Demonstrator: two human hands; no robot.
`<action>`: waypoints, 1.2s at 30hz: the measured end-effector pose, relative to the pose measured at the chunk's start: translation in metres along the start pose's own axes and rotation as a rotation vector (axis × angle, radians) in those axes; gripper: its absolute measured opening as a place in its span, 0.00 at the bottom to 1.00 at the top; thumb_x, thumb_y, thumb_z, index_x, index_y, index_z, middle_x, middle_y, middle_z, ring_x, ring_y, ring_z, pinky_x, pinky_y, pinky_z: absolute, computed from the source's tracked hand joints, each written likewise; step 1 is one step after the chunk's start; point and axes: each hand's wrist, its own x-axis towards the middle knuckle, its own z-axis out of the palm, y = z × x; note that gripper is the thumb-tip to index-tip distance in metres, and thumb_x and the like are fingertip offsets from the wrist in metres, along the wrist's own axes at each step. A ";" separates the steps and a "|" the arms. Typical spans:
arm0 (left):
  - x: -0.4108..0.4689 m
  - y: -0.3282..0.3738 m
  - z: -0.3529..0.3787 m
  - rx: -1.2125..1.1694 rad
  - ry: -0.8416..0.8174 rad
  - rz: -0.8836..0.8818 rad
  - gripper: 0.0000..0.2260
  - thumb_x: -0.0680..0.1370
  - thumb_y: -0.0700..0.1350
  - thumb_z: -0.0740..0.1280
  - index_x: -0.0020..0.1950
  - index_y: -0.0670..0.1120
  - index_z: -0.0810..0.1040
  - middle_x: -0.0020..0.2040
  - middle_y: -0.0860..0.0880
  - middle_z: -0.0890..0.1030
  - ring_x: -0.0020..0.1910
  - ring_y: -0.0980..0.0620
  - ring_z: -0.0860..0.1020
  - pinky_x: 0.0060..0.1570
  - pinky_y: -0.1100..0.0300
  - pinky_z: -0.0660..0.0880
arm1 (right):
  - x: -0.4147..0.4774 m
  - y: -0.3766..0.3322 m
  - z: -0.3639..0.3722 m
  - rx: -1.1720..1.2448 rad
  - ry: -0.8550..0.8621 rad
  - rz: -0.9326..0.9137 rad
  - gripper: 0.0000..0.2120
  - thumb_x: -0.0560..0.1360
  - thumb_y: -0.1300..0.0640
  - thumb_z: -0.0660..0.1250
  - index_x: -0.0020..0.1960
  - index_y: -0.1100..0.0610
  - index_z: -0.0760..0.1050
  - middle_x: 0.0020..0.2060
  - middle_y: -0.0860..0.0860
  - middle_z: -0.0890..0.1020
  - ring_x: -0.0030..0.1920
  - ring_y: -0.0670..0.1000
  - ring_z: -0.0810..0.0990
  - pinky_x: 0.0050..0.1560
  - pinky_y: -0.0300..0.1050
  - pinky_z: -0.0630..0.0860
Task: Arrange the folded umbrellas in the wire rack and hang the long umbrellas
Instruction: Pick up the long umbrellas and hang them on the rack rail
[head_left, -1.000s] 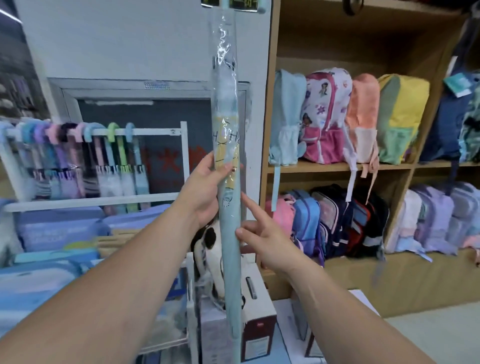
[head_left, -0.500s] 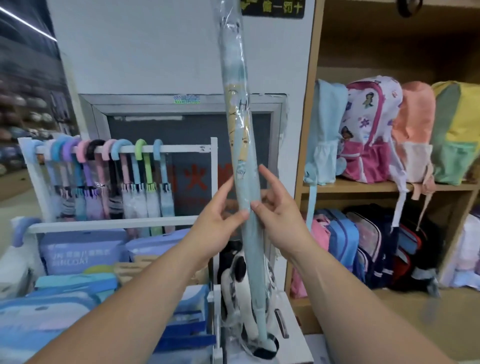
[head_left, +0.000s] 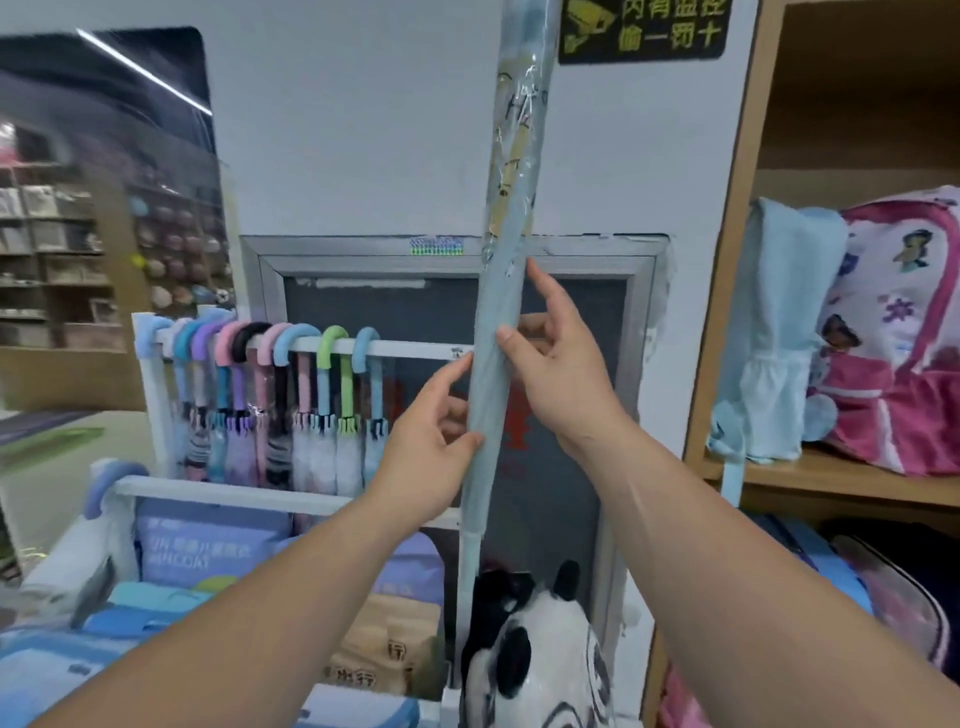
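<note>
The left hand (head_left: 436, 441) and right hand (head_left: 563, 384) both grip a long pale-blue umbrella (head_left: 496, 312), held upright between them. The left thumb and curled fingers pinch its shaft; the right hand wraps it just above, forefinger laid along it. Neither end shows, so the crook cannot be seen. The step, I judge, is hanging it. Beyond the left hand, the white rail (head_left: 415, 349) has a bare stretch beside the hung umbrellas (head_left: 322, 415). Next, the crook must be brought up and hooked there.
</note>
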 end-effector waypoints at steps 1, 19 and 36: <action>0.007 -0.002 -0.004 -0.008 0.006 0.003 0.33 0.79 0.32 0.67 0.73 0.65 0.66 0.50 0.48 0.83 0.49 0.49 0.83 0.55 0.52 0.81 | 0.006 0.003 0.003 0.022 -0.039 0.006 0.30 0.80 0.57 0.66 0.72 0.29 0.62 0.52 0.49 0.82 0.51 0.48 0.84 0.55 0.53 0.82; 0.146 0.007 -0.104 -0.077 -0.231 0.068 0.33 0.83 0.37 0.63 0.78 0.66 0.59 0.55 0.48 0.85 0.51 0.51 0.85 0.48 0.46 0.84 | 0.100 0.005 0.085 -0.196 -0.061 -0.007 0.38 0.79 0.65 0.66 0.75 0.30 0.59 0.51 0.52 0.80 0.48 0.60 0.82 0.45 0.55 0.85; 0.240 0.010 -0.151 -0.024 -0.135 0.214 0.37 0.81 0.37 0.65 0.76 0.74 0.55 0.52 0.36 0.80 0.47 0.45 0.85 0.44 0.50 0.85 | 0.195 -0.022 0.133 -0.345 0.096 -0.142 0.38 0.78 0.65 0.66 0.75 0.31 0.59 0.50 0.52 0.79 0.43 0.53 0.84 0.45 0.52 0.85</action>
